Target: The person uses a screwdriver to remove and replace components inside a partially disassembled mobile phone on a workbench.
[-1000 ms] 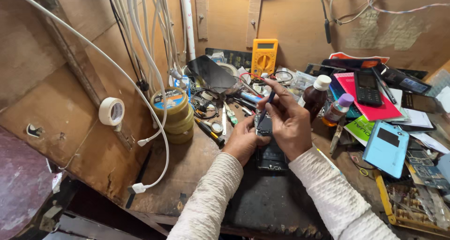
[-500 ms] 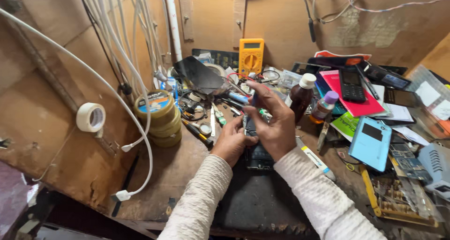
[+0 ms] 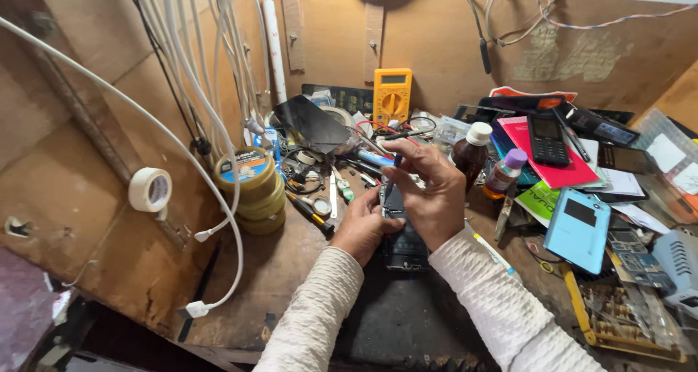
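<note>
Wooden and cluttered, the brown work surface (image 3: 276, 270) fills the head view, the only one. At centre frame the left hand (image 3: 363, 226) cups a small dark phone body (image 3: 396, 223) from the left, fingers closed around its edge. The right hand (image 3: 432, 194) arches over the top, its grip pinched together on a thin blue-tipped tool (image 3: 392, 176) whose point meets the upper part of the phone; much of the device is hidden under the palms.

To do this well, I judge the left hand should keep the phone braced firmly against the dark mat (image 3: 400, 321) while the tool works with light, steady pressure, so the tip does not skid into nearby parts.

Counted:
- one yellow multimeter (image 3: 392, 96), upper centre
- one stack of yellowish tape rolls (image 3: 251, 190), left of centre
- one white tape roll (image 3: 150, 189) on the left wall
- two small bottles, a brown one with a white cap (image 3: 471, 154) and a smaller one with a purple cap (image 3: 504, 174)
- one black keypad phone (image 3: 547, 139) on a pink book (image 3: 560, 170)
- one light blue phone case (image 3: 579, 229) at right
</note>
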